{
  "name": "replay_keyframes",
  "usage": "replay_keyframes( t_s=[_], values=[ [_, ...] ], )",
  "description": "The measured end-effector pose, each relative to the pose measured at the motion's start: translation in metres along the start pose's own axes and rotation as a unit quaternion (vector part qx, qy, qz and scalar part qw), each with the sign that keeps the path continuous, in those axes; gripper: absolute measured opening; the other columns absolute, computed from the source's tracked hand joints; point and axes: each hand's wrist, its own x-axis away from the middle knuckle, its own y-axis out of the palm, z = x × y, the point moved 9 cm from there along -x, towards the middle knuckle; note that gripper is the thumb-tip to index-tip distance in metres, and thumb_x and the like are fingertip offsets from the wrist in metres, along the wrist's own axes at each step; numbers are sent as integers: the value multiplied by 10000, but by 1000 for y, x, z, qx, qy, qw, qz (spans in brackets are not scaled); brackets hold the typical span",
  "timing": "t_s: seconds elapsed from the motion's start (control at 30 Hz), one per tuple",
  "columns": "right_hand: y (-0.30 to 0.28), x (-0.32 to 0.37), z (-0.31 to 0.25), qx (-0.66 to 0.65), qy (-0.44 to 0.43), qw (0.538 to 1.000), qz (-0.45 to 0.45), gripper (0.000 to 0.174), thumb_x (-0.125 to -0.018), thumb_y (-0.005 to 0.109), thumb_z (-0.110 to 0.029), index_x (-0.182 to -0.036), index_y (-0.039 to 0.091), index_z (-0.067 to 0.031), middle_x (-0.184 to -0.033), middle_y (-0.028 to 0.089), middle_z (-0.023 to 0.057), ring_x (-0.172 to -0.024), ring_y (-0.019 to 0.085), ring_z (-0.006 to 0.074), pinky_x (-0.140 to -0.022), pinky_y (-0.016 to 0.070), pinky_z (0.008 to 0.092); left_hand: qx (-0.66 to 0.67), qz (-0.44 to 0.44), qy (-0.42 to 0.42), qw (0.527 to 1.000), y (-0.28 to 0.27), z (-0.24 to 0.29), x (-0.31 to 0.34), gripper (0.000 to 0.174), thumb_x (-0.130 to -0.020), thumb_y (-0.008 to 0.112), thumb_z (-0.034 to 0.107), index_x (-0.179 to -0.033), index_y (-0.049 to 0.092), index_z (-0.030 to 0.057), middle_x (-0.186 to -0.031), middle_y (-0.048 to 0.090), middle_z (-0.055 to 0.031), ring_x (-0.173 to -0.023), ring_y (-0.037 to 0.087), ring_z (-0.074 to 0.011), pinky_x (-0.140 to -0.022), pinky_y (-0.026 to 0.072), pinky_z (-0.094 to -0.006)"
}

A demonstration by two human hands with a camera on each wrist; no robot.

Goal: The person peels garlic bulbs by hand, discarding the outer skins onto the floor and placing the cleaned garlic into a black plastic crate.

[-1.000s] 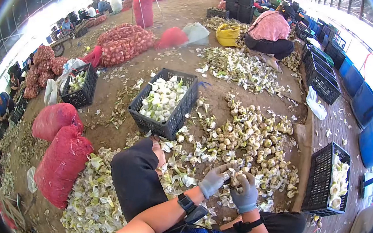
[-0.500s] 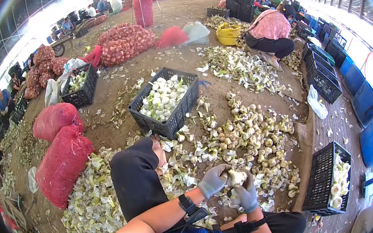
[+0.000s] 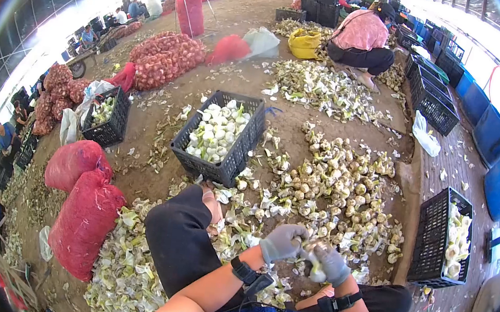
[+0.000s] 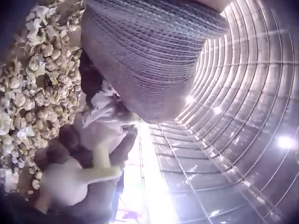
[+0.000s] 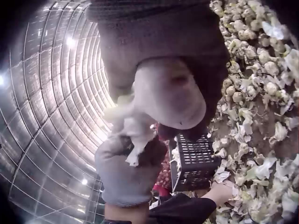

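Note:
Between the two gloved hands is a white garlic bulb (image 3: 317, 273), held in the curled fingers of my right hand (image 3: 332, 265). The right wrist view has this smooth bulb (image 5: 170, 93) large under the dark glove, its stem pointing left. My left hand (image 3: 281, 243) is close beside it, fingers curled on a pale garlic piece with papery skin (image 5: 135, 133). The left wrist view shows the same piece (image 4: 96, 133) next to the round bulb (image 4: 65, 183); the left fingertips are partly hidden there.
Unpeeled garlic (image 3: 337, 178) is heaped ahead. Black crates of white bulbs stand ahead (image 3: 244, 149) and at the right (image 3: 422, 237). Red sacks (image 3: 86, 217) and peelings (image 3: 126, 271) lie left. A person in pink (image 3: 363, 32) crouches farther off.
The bulb that was upright between both hands has tipped down into my right hand. My left hand has shifted slightly left, and the right hand has turned over.

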Motion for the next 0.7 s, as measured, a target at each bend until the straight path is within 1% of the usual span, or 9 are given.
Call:
replay_keyframes(
  t_s=[0.07, 0.1, 0.23, 0.3, 0.37, 0.47, 0.57, 0.63, 0.7],
  values=[
    [41, 14, 9, -118, 86, 978, -147, 477, -896, 552, -456, -1119, 546, -35, -785, 621, 61, -598, 585, 111, -504, 485, 253, -48, 18, -36, 998, -9, -4, -3, 257, -706, 441, -41, -894, 610, 6, -749, 606, -62, -706, 556, -118, -641, 464, -266],
    [47, 12, 7, 79, 64, 981, -166, 463, -915, 521, -444, -1107, 557, -24, -826, 632, 73, -614, 602, 122, -513, 489, 249, -47, 13, -34, 998, -9, -6, -2, 257, -706, 441, -41, -894, 610, 6, -749, 606, -62, -706, 556, -118, -641, 464, -266],
    [88, 24, 7, -68, 22, 968, -240, 427, -924, 525, -396, -1111, 548, -12, -898, 633, 77, -666, 605, 112, -545, 490, 233, -31, 24, 80, 996, -6, -5, -7, 252, -722, 454, -18, -912, 614, 26, -739, 616, -76, -689, 563, -134, -634, 473, -291],
    [87, 28, 12, -117, 74, 960, -245, 454, -919, 522, -419, -1124, 533, -14, -885, 630, 71, -663, 601, 115, -538, 483, 227, -24, -53, -198, 979, 0, -53, 0, 237, -736, 447, -1, -905, 609, 35, -752, 614, -101, -708, 565, -144, -673, 474, -283],
    [89, 42, -28, -149, 7, 943, -297, 531, -899, 519, -487, -1143, 510, -15, -866, 628, 73, -648, 621, 139, -521, 491, 225, -147, -15, -96, 984, -8, -66, -9, 214, -757, 487, 65, -925, 618, 52, -792, 631, -133, -760, 614, -192, -714, 487, -316],
    [58, 30, -33, -209, -34, 963, -166, 624, -882, 478, -567, -1156, 508, -7, -849, 633, 64, -744, 640, 160, -627, 527, 292, -372, -31, -207, 904, -23, -117, -8, 379, -778, 602, 225, -1150, 597, 150, -990, 637, -191, -870, 636, -313, -780, 488, -413],
    [7, 4, -28, -122, -103, 986, 45, 560, -944, 387, -511, -1151, 539, -14, -891, 642, 69, -755, 617, 127, -630, 512, 279, -419, -108, -252, 866, -11, -67, 15, 594, -766, 643, 244, -1326, 449, 205, -1198, 548, -225, -1010, 591, -351, -860, 466, -409],
    [-6, 8, -27, -153, -82, 980, 101, 529, -972, 329, -468, -1133, 558, -19, -944, 634, 75, -768, 594, 109, -640, 496, 262, -539, -19, -58, 840, -3, -35, 8, 759, -758, 683, 239, -1414, 304, 186, -1325, 434, -230, -1139, 507, -359, -953, 413, -382],
    [-29, -13, 14, -163, -119, 969, 140, 515, -977, 330, -446, -1135, 553, -10, -998, 626, 88, -825, 585, 120, -704, 485, 270, -365, -3, -60, 929, 0, -13, -1, 702, -769, 696, 195, -1370, 350, 87, -1305, 442, -203, -1215, 449, -283, -997, 372, -331]
  ],
)
